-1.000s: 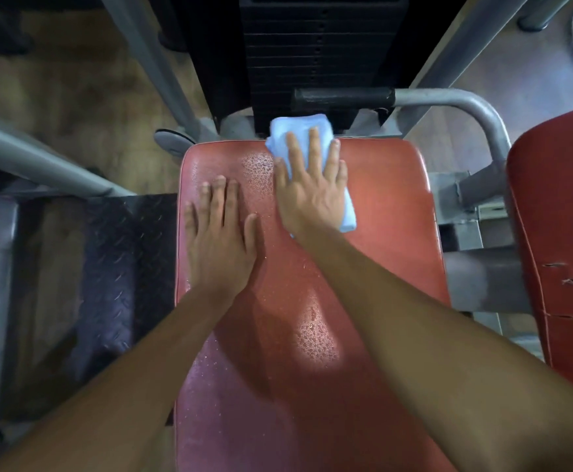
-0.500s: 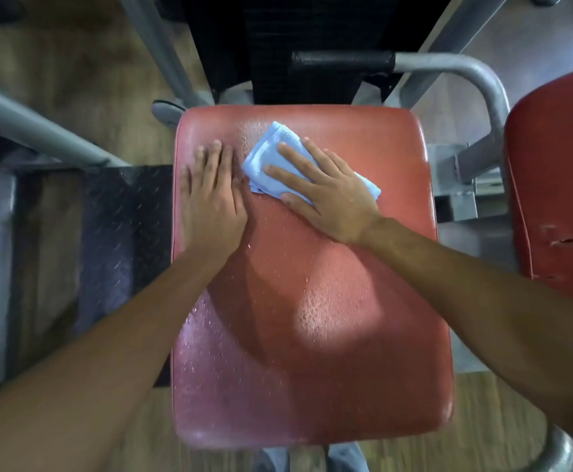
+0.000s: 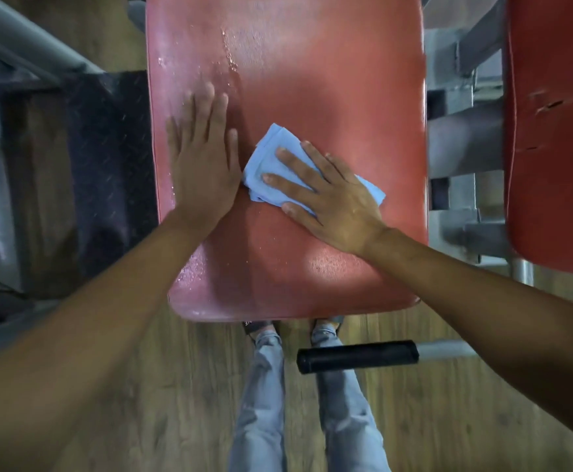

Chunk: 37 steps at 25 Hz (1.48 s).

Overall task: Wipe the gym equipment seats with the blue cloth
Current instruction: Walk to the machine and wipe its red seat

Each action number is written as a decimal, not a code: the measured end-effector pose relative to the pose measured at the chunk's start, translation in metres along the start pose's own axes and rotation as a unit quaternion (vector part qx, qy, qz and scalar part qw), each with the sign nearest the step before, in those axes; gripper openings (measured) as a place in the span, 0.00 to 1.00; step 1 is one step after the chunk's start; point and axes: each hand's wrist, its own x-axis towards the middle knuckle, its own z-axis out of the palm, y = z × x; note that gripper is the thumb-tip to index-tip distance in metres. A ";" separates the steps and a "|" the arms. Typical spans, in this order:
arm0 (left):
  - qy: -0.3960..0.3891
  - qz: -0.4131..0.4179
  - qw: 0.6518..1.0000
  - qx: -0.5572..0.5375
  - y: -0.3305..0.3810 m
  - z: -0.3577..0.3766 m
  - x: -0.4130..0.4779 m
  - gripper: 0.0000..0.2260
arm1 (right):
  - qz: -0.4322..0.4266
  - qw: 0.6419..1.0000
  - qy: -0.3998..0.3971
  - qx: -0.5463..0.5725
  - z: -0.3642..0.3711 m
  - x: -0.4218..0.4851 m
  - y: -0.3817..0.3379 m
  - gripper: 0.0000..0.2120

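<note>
Blue cloth [image 3: 261,158] sits mid-wipe under the right hand [image 3: 336,202], grip flat and open; the seat [image 3: 312,80] probably needs its wet front edge next.

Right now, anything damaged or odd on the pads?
Yes. The neighbouring red pad at the right has a torn slit in its cover, with a smaller one below. The red seat under the blue cloth carries droplets along its left side, not yet wiped.
</note>
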 end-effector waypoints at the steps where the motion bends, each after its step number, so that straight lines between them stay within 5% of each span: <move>1: -0.003 -0.001 1.000 -0.010 0.000 -0.002 -0.021 0.22 | -0.004 1.000 -0.010 -0.003 -0.001 -0.008 -0.005 0.20; 13: -0.036 -0.016 0.998 0.038 -0.016 0.010 -0.087 0.24 | -0.032 0.994 -0.101 -0.009 -0.007 -0.095 -0.062 0.23; 20: -0.006 -0.042 0.995 -0.093 -0.021 -0.009 -0.088 0.22 | 0.306 0.951 -0.028 0.037 0.010 -0.049 -0.140 0.24; 24: 0.030 -0.112 0.979 -0.169 -0.027 -0.023 -0.108 0.21 | 0.356 0.928 -0.031 0.108 0.019 -0.004 -0.182 0.26; 28: 0.034 -0.093 0.983 -0.153 0.008 -0.022 -0.130 0.21 | 0.371 0.859 0.065 0.346 0.002 -0.011 -0.152 0.26; 30: 0.020 -0.057 0.994 -0.089 0.041 -0.010 -0.133 0.22 | 0.379 0.877 0.085 0.282 -0.006 -0.025 -0.110 0.22; 34: 0.000 -0.086 0.996 -0.014 0.079 0.023 -0.128 0.24 | 0.355 0.928 -0.009 0.112 0.000 -0.033 -0.058 0.22; 37: -0.001 -0.080 0.997 0.013 0.077 0.032 -0.129 0.24 | 0.356 0.932 -0.033 0.064 0.006 -0.034 -0.056 0.24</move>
